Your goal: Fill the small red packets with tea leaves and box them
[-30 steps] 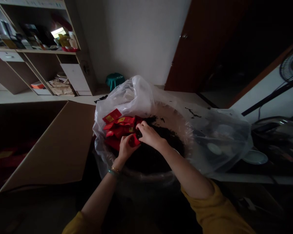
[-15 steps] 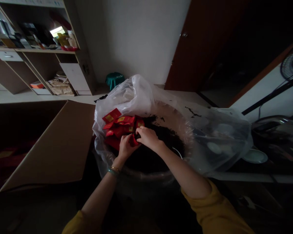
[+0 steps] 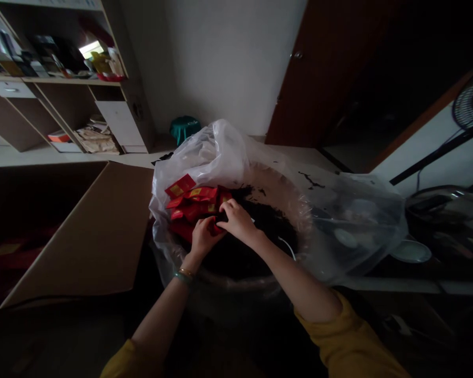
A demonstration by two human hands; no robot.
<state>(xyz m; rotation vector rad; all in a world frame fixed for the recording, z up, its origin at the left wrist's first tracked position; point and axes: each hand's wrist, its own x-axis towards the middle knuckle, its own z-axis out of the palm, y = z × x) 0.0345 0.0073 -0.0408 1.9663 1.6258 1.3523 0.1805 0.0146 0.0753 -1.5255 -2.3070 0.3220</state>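
A small red packet (image 3: pixel 217 229) is gripped by my left hand (image 3: pixel 202 241), its fingers closed round the packet's side. My right hand (image 3: pixel 238 223) is at the packet's mouth, thumb and fingers pinched together on a bit of dark loose leaf. Both hands are over a wide round tub (image 3: pixel 297 191) lined with clear plastic (image 3: pixel 220 149). Dark dried leaves (image 3: pixel 274 223), looking like loose tea, lie in the tub. Just beyond my left hand, several red packets with gold labels (image 3: pixel 201 194) are heaped at the tub's left side. The held packet is partly hidden by my fingers.
An open cardboard box (image 3: pixel 90 241) with red packets inside stands at the left. A white curved strip (image 3: pixel 287 247) lies on the leaves. Plastic sheeting (image 3: pixel 350 226) spreads to the right, near a pale dish (image 3: pixel 410 251) and a fan (image 3: pixel 471 107). Behind are shelves (image 3: pixel 74 81) and a green bin (image 3: pixel 185 128).
My right hand has shifted slightly, its thumb lower and closer to the packet's mouth. A small pale spot now shows beside its wrist. My left hand stays nearly still on the packet.
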